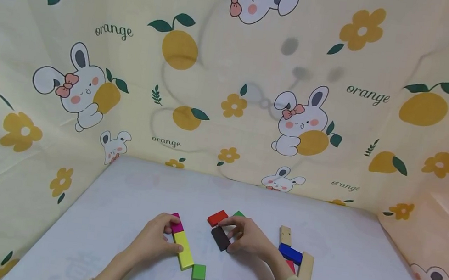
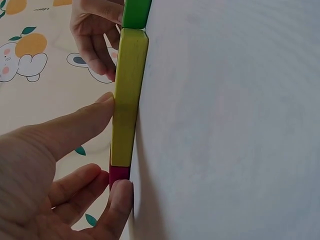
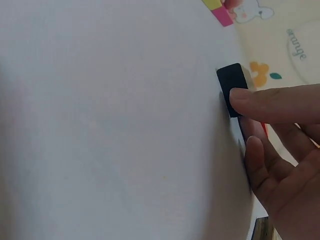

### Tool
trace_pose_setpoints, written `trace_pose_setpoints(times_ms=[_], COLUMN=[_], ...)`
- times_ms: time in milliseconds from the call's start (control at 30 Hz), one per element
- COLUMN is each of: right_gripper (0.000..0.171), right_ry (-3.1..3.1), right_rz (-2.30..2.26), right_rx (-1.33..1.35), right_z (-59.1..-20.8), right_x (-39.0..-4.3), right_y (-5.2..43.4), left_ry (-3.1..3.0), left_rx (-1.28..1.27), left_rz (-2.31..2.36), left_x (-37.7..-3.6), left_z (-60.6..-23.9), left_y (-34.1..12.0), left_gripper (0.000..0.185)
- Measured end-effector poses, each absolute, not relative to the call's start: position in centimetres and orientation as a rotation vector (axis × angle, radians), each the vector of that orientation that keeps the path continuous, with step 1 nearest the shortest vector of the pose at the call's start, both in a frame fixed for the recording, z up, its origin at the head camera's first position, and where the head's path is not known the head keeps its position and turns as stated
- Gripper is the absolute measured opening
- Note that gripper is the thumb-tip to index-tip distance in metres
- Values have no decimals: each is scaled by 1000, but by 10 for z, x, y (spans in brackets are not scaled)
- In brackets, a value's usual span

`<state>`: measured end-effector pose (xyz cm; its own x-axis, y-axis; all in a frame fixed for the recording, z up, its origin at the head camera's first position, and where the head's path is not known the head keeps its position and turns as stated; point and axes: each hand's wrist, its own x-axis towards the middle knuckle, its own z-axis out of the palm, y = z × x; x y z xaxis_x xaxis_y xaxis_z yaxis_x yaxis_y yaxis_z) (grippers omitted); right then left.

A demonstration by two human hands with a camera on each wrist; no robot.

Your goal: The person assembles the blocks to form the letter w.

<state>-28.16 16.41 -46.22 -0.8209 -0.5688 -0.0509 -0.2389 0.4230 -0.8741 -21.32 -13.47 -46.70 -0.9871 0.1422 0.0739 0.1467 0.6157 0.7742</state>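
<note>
**Operator:** Report the position and state of each hand.

**Observer:** The left hand [image 1: 157,238] rests on the white table [image 1: 117,202]. Its thumb and fingertips pinch a row of blocks: the thumb presses the side of the yellow block [image 1: 184,250], and the fingertips curl onto the magenta block [image 1: 176,223] at the far end. The right hand [image 1: 248,237] grips the black block [image 1: 220,238], with the thumb on its near side and the fingers curled over its far side.

**Operator:** Location of the blocks in hand?

**Observer:** The yellow block lies flat, end to end with the magenta block. The black block lies flat just right of that row, apart from it.

**Operator:** List surrounding items.

**Observer:** A green block [image 1: 198,273] sits at the near end of the yellow block; the wrist view shows them touching or nearly so. A red block [image 1: 217,217] lies just beyond the black block, with a second green block [image 1: 238,214] partly hidden behind the right hand. To the right lie two wooden blocks [image 1: 285,235] and a blue block [image 1: 290,253].

**Operator:** Obstructions?

**Observer:** The red block stands close to the black block's far end. A printed cloth [image 1: 230,90] walls the table on three sides.
</note>
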Motion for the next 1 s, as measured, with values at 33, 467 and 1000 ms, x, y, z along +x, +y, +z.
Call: trace_pose_setpoints(times_ms=[33, 467, 1000], right_gripper=[55, 61, 54], right_ry=[2347, 2491, 2390], right_rz=[-1361, -1474, -1621], right_rx=[-684, -436, -347], right_z=[-462, -464, -467], right_x=[-281, -237, -217], right_y=[164, 159, 158], left_ry=[-2816, -2784, -2744], left_rx=[-255, -280, -240], left_rz=[-1356, -1364, -1439], left_x=[-213, -210, -205], left_z=[-467, -468, -470], left_y=[-135, -132, -134], left_gripper=[70, 65, 61])
